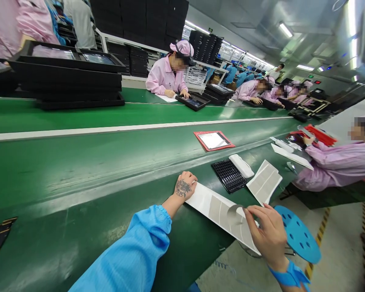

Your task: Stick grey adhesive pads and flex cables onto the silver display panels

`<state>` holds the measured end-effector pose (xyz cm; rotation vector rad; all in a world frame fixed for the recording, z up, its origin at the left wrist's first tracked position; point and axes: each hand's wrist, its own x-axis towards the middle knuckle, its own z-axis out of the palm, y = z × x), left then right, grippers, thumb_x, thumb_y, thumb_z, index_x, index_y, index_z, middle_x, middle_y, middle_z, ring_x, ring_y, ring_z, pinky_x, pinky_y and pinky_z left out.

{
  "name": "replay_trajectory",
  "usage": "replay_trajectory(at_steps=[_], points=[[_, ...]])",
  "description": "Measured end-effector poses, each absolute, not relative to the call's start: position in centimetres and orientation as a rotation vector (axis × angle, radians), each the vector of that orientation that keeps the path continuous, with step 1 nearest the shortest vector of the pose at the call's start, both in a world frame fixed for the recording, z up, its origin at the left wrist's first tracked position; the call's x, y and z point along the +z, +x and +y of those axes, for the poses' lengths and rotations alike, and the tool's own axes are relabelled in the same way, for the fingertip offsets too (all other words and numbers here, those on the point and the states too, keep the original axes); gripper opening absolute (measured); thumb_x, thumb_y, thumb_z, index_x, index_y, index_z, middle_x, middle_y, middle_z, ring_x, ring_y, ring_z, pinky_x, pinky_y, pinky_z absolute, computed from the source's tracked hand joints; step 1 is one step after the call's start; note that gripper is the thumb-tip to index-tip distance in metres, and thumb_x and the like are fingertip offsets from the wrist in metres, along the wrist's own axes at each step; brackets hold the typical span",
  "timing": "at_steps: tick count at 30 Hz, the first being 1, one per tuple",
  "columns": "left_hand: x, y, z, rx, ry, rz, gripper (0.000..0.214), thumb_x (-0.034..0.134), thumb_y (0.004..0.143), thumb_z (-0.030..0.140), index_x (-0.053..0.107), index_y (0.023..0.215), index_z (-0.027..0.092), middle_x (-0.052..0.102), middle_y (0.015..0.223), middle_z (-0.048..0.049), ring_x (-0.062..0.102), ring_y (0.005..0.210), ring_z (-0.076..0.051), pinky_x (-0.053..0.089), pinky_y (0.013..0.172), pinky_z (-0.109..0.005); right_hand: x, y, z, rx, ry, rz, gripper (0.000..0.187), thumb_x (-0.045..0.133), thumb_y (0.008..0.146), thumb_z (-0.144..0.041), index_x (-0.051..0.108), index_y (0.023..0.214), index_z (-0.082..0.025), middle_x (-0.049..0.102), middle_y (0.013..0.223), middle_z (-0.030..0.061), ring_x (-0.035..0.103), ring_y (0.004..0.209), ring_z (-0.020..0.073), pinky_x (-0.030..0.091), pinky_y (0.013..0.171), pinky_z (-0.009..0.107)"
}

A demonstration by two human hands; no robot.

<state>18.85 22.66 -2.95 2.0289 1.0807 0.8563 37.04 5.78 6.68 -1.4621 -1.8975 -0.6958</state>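
**Strip: one patch part-peeled**

Right hand [266,235] pinches a grey patch [235,211], its corner lifted off the strip [213,207]. The other patches lie flat, seemingly yet to peel. Left hand [185,187], fisted, pins the strip's far end. Beyond the strip: tray [228,175], red frame [213,140].

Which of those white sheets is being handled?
The long strip nearest the camera: the left hand presses one end, the right hand pinches a curled grey patch. The shorter sheet beside the black tray lies untouched.
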Motion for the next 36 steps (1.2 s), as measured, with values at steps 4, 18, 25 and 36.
replay_trajectory(at_steps=[4,18,25,36], points=[[-2.0,18.3,22.5,1.012,1.885,1.025,0.014,0.055,0.084,0.015,0.068,0.083,0.02,0.065,0.093,-0.0054,0.057,0.098,-0.021,0.046,0.092,-0.036,6.9,36.1,6.6,-0.394,-1.665,-1.841,0.024,0.052,0.092,-0.04,0.06,0.077,-0.023,0.067,0.07,0.0018,0.064,0.071,0.0203,0.052,0.075,0.039],[-1.6,2.1,13.1,1.33,1.112,1.399,0.024,0.051,0.085,0.033,0.066,0.095,0.017,0.067,0.085,-0.0045,0.063,0.078,-0.015,0.052,0.068,-0.026,5.0,20.3,13.1,0.858,-1.408,-1.618,0.039,0.062,0.079,-0.057,0.062,0.069,-0.02,0.063,0.067,0.0019,0.059,0.067,0.0179,0.048,0.064,0.029],[-0.6,-2.6,7.7,1.197,0.845,1.327,0.048,0.061,0.073,0.063,0.057,0.061,0.016,0.055,0.06,0.0,0.052,0.058,-0.012,0.045,0.058,-0.024,2.0,16.9,13.7,1.049,-1.255,-1.715,0.038,0.062,0.08,-0.057,0.062,0.069,-0.021,0.061,0.066,0.0006,0.058,0.064,0.0159,0.047,0.062,0.027],[-1.2,-2.4,8.0,1.102,0.794,1.343,0.038,0.067,0.07,0.052,0.052,0.064,0.018,0.05,0.054,0.005,0.047,0.046,-0.008,0.041,0.048,-0.021,1.3,16.8,13.1,0.943,-1.146,-1.814,0.031,0.06,0.086,-0.047,0.06,0.067,-0.022,0.062,0.068,0.0014,0.059,0.064,0.0152,0.048,0.061,0.025]])
